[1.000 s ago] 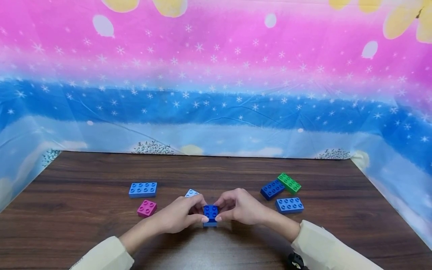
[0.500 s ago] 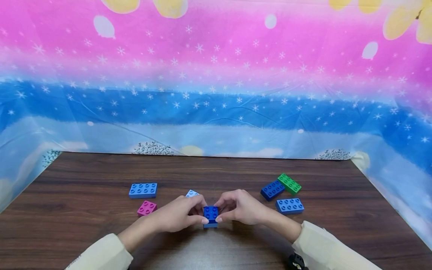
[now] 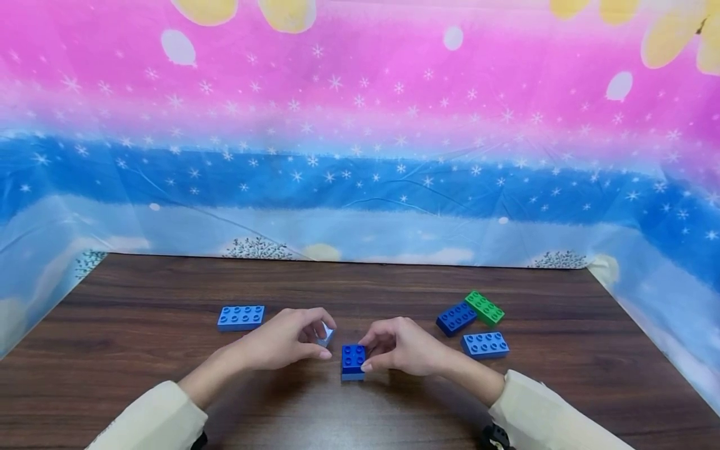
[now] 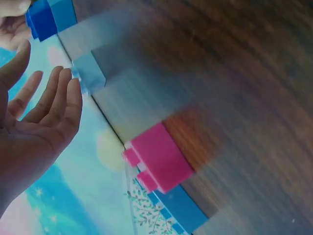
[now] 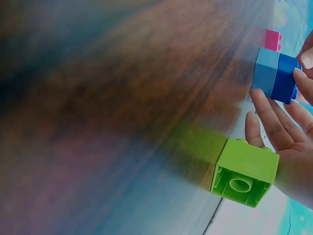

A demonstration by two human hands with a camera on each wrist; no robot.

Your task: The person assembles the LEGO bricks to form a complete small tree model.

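Note:
A dark blue four-stud brick (image 3: 353,355) sits on a light blue brick (image 3: 352,377) as a small stack. My right hand (image 3: 407,347) holds the stack's right side, thumb at the near corner and forefinger at the far one. To the left, my left hand (image 3: 284,340) is apart from the stack, fingers loosely bent with nothing between them. Behind its fingertips a pale blue brick (image 3: 325,336) partly shows; the left wrist view has that pale blue brick (image 4: 90,73) just past the fingers. A pink brick (image 4: 161,159) stands near the left wrist, hidden by the arm in the head view.
At left lies a light blue eight-stud brick (image 3: 240,318). On the right are a dark blue long brick (image 3: 456,319), a green one (image 3: 485,307) and a light blue one (image 3: 485,345). A lime brick (image 5: 247,169) stands near my right wrist. Patterned cloth (image 3: 360,231) borders the table.
My left hand has let go of the stack and moved left, now covering the pink brick in the head view. My right hand has stayed at the stack.

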